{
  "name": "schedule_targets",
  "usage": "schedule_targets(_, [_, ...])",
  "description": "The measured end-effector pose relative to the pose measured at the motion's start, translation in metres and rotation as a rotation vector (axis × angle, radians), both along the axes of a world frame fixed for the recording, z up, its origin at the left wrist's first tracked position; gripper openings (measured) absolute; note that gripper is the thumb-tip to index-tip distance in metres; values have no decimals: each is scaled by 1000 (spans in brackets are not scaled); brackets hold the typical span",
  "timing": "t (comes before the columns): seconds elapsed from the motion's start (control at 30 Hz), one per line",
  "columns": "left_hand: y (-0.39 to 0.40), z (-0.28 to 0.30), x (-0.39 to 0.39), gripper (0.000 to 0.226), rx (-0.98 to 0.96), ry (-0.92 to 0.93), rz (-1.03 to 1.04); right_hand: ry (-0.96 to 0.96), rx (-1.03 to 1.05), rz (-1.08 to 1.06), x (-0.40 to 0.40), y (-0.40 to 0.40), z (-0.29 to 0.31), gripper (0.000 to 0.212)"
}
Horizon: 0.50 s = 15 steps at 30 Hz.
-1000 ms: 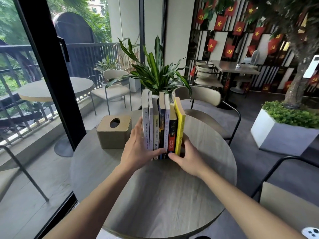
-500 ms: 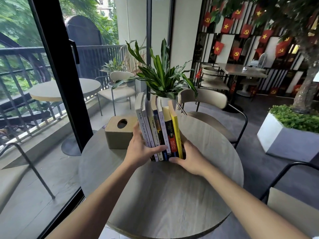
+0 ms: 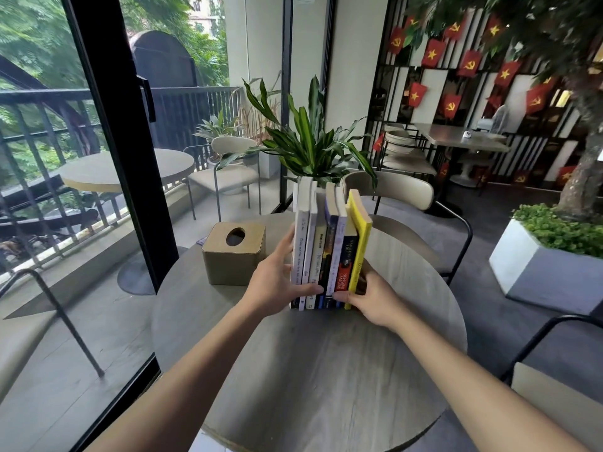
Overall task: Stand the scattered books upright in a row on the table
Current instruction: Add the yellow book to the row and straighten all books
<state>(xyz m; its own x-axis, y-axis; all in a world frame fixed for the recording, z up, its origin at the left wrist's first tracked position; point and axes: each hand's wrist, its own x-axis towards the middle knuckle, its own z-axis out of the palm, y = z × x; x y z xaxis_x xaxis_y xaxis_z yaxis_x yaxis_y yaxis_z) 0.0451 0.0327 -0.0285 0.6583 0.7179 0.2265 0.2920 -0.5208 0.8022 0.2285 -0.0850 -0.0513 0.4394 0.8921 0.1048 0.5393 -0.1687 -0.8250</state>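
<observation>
A row of paperback books (image 3: 329, 252) stands spine-out near the middle of a round grey table (image 3: 313, 370), pressed between a person's two bare hands. The left hand (image 3: 277, 285) lies flat against the white cover at one end, its thumb curled across the lower spines; the right hand (image 3: 368, 298) braces the yellow book (image 3: 358, 243) at the other end, its thumb tucked along the base. Neither hand closes around a single volume: both are spread fairly wide and squeeze inward, apparently to keep the unsupported row from fanning out or toppling. The books differ in height, two tall white ones at the left, then shorter cream, dark blue, pale lilac and black-and-red spines, with the yellow one leaning slightly outward at its top. Their feet sit together on the tabletop. Just beside the left hand rests a square tan tissue box (image 3: 233, 252), apart from the books. A striped-leaf potted plant (image 3: 310, 141) rises behind the row.
</observation>
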Motion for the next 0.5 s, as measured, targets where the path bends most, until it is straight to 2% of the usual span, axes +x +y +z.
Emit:
schedule_targets(0.17, [3,5,8,124,1,75,-7,1,5,-15,6,-3,2,69])
schedule_targets(0.33, [6,3,11,99,7,122,8,-18,5,-10,6,-1,1,71])
schedule_targets(0.5, [6,5,11,88,43,116,23,-49,18,-10,-5,1,4,74])
